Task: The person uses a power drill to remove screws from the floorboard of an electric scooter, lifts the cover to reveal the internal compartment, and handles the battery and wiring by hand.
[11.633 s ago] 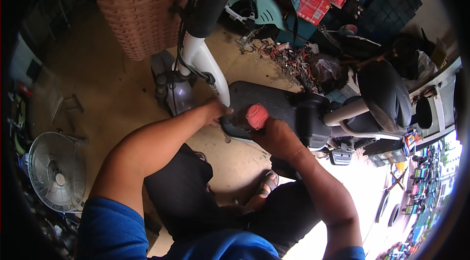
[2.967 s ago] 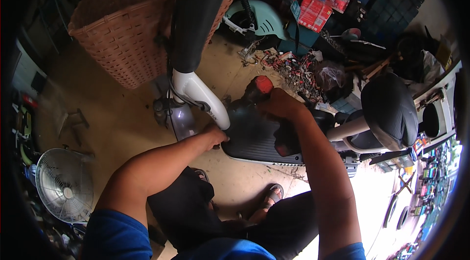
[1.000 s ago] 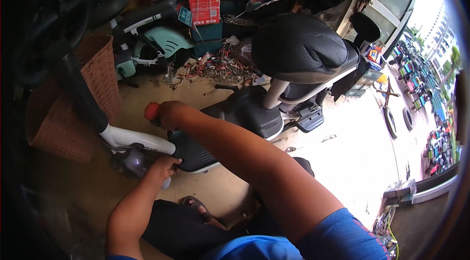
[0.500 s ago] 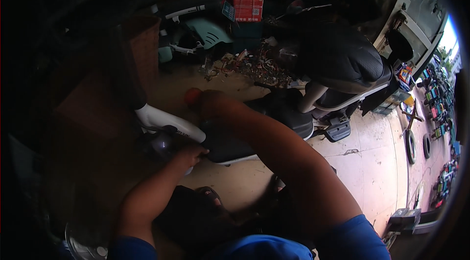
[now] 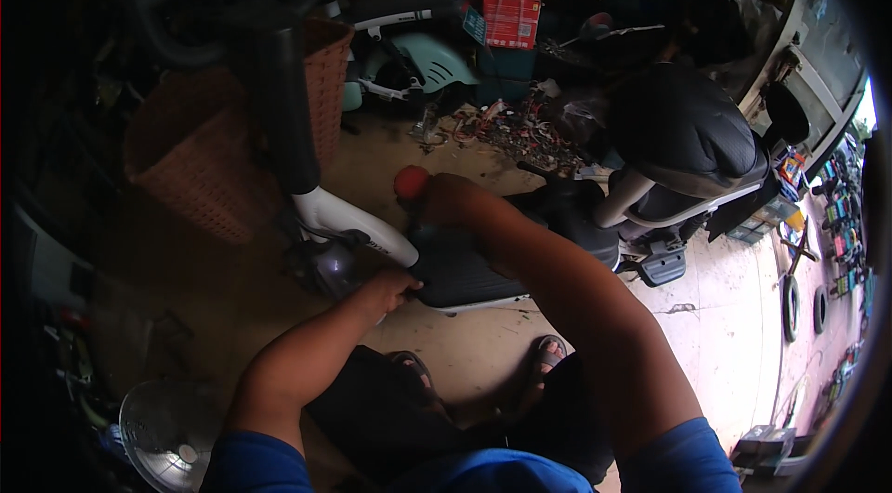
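In front of me stands an electric scooter with a white frame tube (image 5: 358, 228), a black footboard (image 5: 465, 275) and a black padded seat (image 5: 688, 126). My right hand (image 5: 457, 202) reaches across the footboard and is closed on a thing with a round red end (image 5: 412, 182). The rest of that thing is hidden by the hand. My left hand (image 5: 395, 289) rests at the footboard's near front corner, beside the foot of the white tube. Its fingers are bent together at the edge; what they hold, if anything, is too small to make out.
A brown woven basket (image 5: 209, 158) hangs at the scooter's front left. Scrap pieces (image 5: 530, 135) lie on the floor behind it, near a pale green scooter body (image 5: 437, 65) and a red box (image 5: 511, 21). At lower left is a round fan (image 5: 172, 437). Tyres (image 5: 790, 307) lie at right.
The whole view has shifted, so the scene sits further right and lower, and it looks brighter. Both hands keep about the same places on the scooter.
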